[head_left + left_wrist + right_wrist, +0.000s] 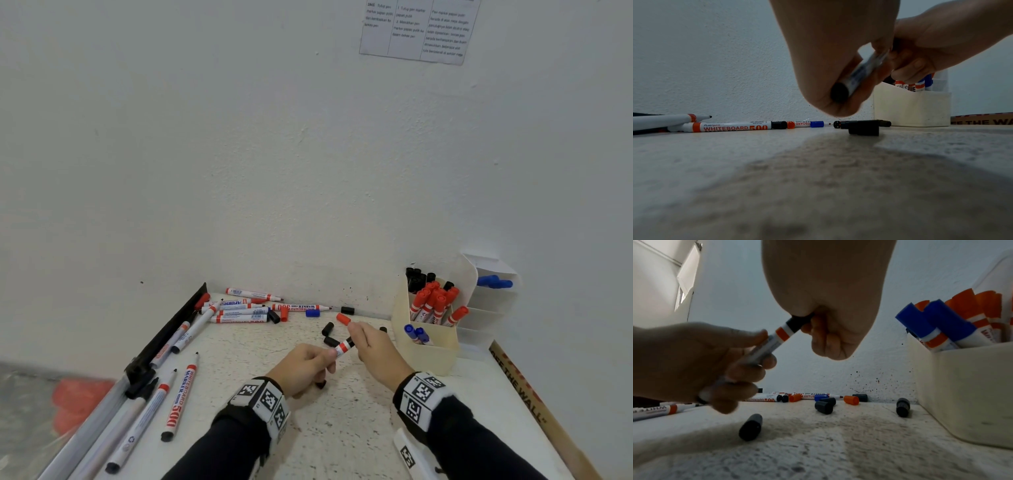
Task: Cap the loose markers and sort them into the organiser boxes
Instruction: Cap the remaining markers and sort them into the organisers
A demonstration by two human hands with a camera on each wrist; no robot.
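Pinching a black cap (800, 320) onto the marker (774, 339), the right hand's fingers (818, 331) curl round it while the left hand (303, 368) grips the barrel, held above the bench (342, 428). Pushed off-axis, the cap could seat crooked or slip free. Loose caps (751, 426) lie beneath the fingers; the organiser box (435, 356) stands just right, already crowded with markers.

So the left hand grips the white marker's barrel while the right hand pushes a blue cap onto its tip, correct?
Not quite: the cap is black, not blue. In the right wrist view the right hand pinches a black cap on the tip of the white marker with an orange band, whose barrel the left hand grips. The rest stands.
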